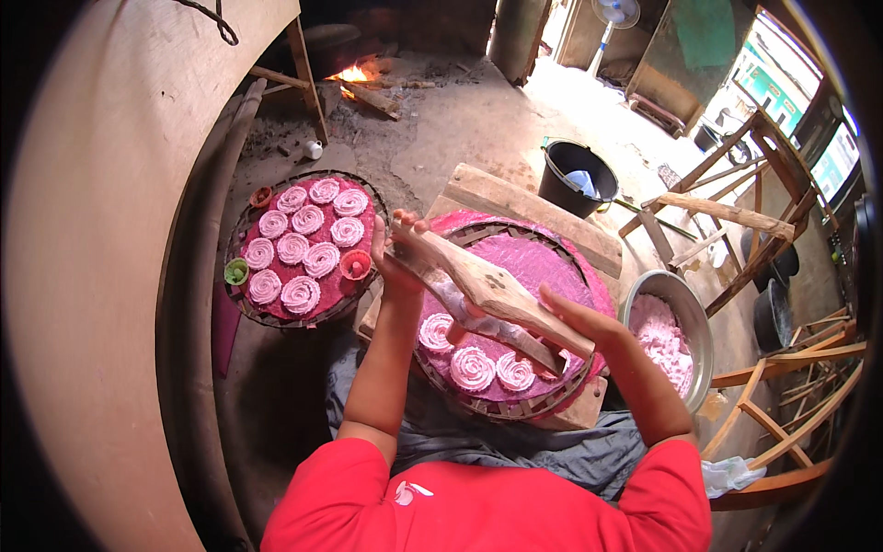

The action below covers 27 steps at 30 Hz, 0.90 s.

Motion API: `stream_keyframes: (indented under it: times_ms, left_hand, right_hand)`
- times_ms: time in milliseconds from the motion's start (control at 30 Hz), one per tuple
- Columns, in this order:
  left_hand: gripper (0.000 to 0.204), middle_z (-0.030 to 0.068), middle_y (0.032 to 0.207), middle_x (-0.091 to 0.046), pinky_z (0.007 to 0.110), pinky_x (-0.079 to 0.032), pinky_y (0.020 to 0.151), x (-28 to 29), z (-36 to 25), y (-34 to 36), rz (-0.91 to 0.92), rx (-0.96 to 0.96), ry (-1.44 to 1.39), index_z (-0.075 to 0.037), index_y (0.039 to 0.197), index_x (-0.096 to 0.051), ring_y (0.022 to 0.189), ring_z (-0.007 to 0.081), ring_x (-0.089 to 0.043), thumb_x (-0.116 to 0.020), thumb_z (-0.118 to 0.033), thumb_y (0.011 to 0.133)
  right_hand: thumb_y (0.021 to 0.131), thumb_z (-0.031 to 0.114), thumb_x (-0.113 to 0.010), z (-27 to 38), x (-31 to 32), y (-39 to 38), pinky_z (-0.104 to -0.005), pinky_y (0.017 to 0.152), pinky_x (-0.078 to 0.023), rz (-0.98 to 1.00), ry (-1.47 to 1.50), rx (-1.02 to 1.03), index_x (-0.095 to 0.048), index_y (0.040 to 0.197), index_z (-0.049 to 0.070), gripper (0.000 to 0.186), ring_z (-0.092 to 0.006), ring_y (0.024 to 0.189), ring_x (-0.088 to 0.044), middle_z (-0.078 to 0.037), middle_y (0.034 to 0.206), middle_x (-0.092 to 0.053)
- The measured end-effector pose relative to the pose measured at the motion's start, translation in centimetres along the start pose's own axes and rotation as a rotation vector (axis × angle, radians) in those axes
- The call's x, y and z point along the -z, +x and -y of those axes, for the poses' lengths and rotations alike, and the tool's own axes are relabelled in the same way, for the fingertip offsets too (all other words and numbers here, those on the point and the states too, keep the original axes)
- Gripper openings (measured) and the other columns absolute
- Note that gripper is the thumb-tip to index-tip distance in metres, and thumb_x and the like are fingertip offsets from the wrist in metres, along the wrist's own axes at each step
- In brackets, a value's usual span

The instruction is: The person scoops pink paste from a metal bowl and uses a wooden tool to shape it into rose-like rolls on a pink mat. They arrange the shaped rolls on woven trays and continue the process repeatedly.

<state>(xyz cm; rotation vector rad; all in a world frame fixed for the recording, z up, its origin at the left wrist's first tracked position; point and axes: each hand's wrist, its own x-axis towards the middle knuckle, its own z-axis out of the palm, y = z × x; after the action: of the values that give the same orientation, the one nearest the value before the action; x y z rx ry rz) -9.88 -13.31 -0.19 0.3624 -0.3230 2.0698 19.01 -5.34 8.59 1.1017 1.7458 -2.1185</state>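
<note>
Both my hands grip a long two-part wooden press [501,290], held tilted above a round woven tray [543,253] lined with pink cloth. My left hand [395,262] is closed on its upper left end. At the lower right end, my right hand [584,317] closes around the upper wooden bar. Whitish material wraps the press's middle. Beneath it, along the tray's near side, lie three pink dough swirls [473,368], one partly covered by the press. Pink dough [658,340] fills part of a metal basin [705,354] to the right of the tray.
On the left, another round tray [276,319] holds several pink swirls and small coloured cups [355,265]. Wooden planks [533,212] support the middle tray. A black bucket [555,191] stands beyond. Wooden frames [782,221] crowd the right; a fire [354,75] burns at the back.
</note>
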Motion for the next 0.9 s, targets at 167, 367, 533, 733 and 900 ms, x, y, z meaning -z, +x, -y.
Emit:
stream_keyframes:
  times_ms: [167,367,533,733,900]
  left_hand:
    - [0.035,0.0051,0.101,-0.059,0.021,-0.046,0.051,0.6,-1.0,0.2,0.05,-0.013,-0.106,-0.008,0.108,-0.058,0.095,0.0189,-0.055,-0.049,-0.04,0.098]
    - [0.033,0.0059,0.101,-0.058,0.022,-0.048,0.05,-0.5,-1.5,0.2,0.118,-0.014,-0.197,-0.008,0.111,-0.056,0.096,0.0195,-0.055,-0.044,-0.036,0.1]
    - [0.032,0.006,0.099,-0.058,0.021,-0.047,0.047,-2.4,-1.3,0.8,0.159,-0.057,-0.173,-0.007,0.109,-0.056,0.095,0.0203,-0.056,-0.045,-0.036,0.1]
    - [0.032,0.0069,0.096,-0.059,0.022,-0.047,0.044,-4.4,-1.6,1.5,0.172,-0.026,-0.183,-0.007,0.106,-0.057,0.094,0.0219,-0.056,-0.047,-0.037,0.099]
    - [0.038,0.0077,0.095,-0.059,0.022,-0.045,0.04,-5.4,-1.8,1.6,0.183,0.004,-0.151,-0.007,0.106,-0.057,0.093,0.0242,-0.056,-0.046,-0.043,0.099]
  right_hand:
    - [0.096,0.054,-0.043,-3.7,-2.9,4.9,-0.0335,0.055,-0.057,0.508,0.506,0.191,-0.038,0.139,0.001,0.068,-0.0237,0.077,-0.067,-0.02,0.102,-0.063]
    - [0.096,0.044,-0.051,-5.0,-5.7,6.7,-0.026,0.053,-0.05,0.596,0.739,0.266,-0.039,0.139,0.002,0.061,-0.018,0.076,-0.062,-0.014,0.095,-0.061]
    - [0.098,0.041,-0.047,-6.9,-4.7,8.9,-0.0244,0.06,-0.044,0.2,-0.11,0.224,-0.052,0.123,0.008,0.042,-0.0105,0.076,-0.056,-0.007,0.093,-0.059]
    - [0.097,0.035,-0.05,-12.4,-5.2,15.4,-0.0272,0.093,-0.043,-0.518,-0.932,0.572,-0.055,0.126,0.011,0.038,-0.0141,0.115,-0.054,-0.013,0.12,-0.061]
    - [0.098,0.042,-0.045,-8.7,-4.5,13.7,-0.0317,0.091,-0.047,-0.112,-0.647,0.68,-0.05,0.132,0.005,0.05,-0.0229,0.112,-0.059,-0.021,0.126,-0.057]
